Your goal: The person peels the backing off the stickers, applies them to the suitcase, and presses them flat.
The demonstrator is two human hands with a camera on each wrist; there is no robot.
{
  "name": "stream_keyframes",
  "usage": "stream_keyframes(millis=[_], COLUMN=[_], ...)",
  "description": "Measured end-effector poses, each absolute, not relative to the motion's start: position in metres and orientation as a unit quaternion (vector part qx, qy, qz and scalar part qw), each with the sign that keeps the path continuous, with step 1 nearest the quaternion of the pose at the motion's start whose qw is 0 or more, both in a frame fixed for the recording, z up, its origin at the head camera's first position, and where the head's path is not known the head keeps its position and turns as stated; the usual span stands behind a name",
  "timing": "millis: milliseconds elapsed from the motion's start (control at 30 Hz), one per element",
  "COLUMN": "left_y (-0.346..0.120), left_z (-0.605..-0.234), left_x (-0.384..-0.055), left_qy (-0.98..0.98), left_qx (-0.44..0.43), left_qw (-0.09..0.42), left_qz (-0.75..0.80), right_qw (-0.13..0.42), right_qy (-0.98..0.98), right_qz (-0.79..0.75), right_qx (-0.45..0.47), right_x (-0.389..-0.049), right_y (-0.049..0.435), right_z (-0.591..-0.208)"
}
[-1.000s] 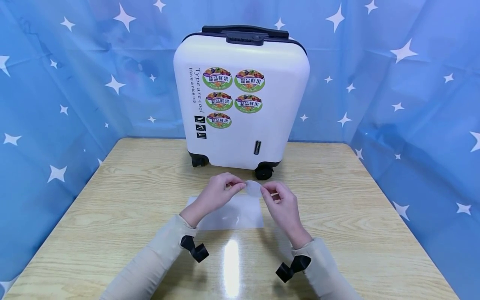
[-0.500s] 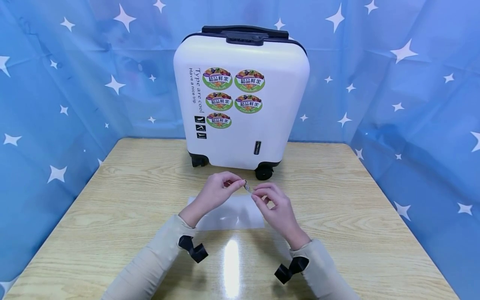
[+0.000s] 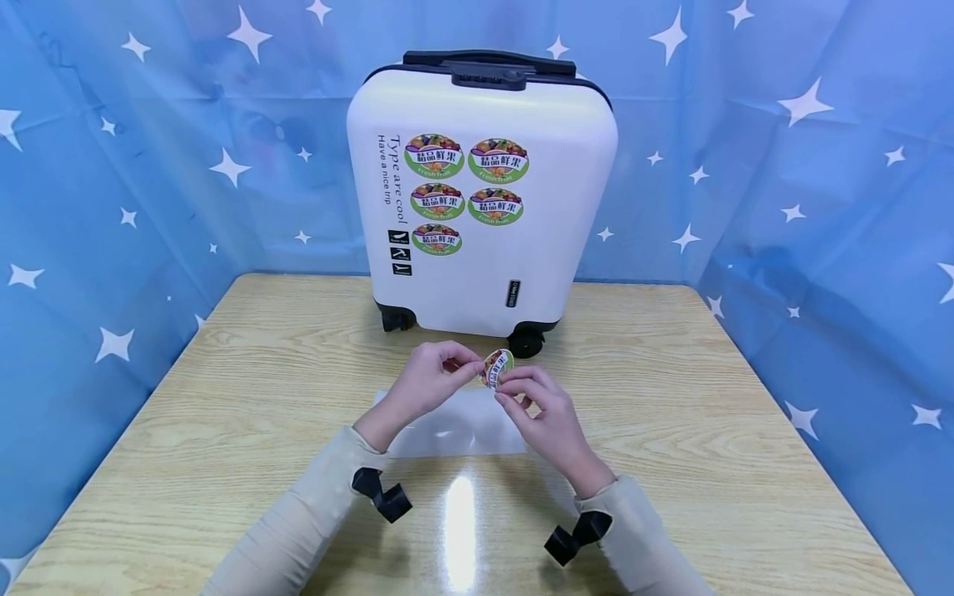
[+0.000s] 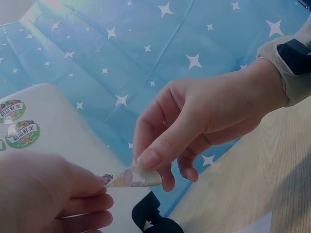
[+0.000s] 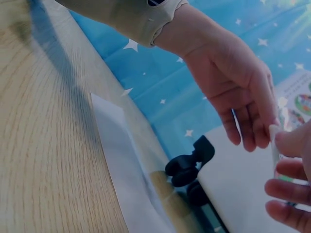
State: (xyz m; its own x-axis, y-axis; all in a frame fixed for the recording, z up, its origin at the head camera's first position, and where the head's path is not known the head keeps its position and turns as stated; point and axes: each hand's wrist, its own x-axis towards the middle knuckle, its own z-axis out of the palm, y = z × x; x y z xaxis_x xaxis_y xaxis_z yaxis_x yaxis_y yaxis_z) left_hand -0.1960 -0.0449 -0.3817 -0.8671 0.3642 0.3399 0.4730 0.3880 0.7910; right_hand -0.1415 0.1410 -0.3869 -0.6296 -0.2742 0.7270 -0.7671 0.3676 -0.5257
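Note:
Between both hands, above the table in front of the suitcase, is an oval fruit sticker (image 3: 497,368) with its printed face showing in the head view. My left hand (image 3: 428,377) pinches its left edge between thumb and fingers. Its lower right edge is pinched by my right hand (image 3: 547,418). In the left wrist view the sticker (image 4: 135,178) appears at a slant, bent near the right thumb. The right wrist view shows it nearly edge-on, partly covered by fingers. A white suitcase (image 3: 551,207) stands upright behind, bearing several matching stickers (image 3: 436,157) at its upper left.
Under the hands lies a glossy white sheet (image 3: 447,439) on the wooden table (image 3: 715,430). Black casters (image 3: 525,343) support the suitcase near the table's back. A blue curtain with white stars (image 3: 745,190) surrounds the table's back and sides.
A second ago the sticker's pale back faced the head camera; then it appeared nearly edge-on, and now its printed face shows. The right hand has shifted slightly left. The suitcase has not moved.

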Motion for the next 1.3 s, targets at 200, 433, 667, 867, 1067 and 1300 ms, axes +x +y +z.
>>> stream_keyframes(millis=[200,433,667,867,1067,1300], left_y=[-0.045,-0.045,-0.046,-0.046,-0.046,-0.046], left_z=[-0.383,-0.385,-0.387,-0.390,-0.391,-0.390], left_x=[-0.196,-0.195,-0.191,-0.191,-0.189,-0.186], left_qy=[-0.840,-0.842,-0.853,-0.862,-0.863,-0.863], left_qx=[-0.248,-0.251,-0.269,-0.299,-0.318,-0.331], left_qw=[0.058,0.060,0.074,0.102,0.123,0.113], left_qz=[-0.480,-0.474,-0.440,-0.397,-0.373,-0.365], right_qw=[0.284,0.301,0.302,0.282,0.272,0.274], right_qy=[-0.787,-0.797,-0.801,-0.810,-0.815,-0.812], right_qz=[0.444,0.457,0.467,0.470,0.467,0.466], right_qx=[0.321,0.254,0.223,0.208,0.208,0.222], right_x=[-0.142,-0.156,-0.161,-0.161,-0.160,-0.160], right_y=[0.141,0.151,0.158,0.158,0.157,0.155], right_z=[-0.390,-0.410,-0.416,-0.417,-0.419,-0.421])
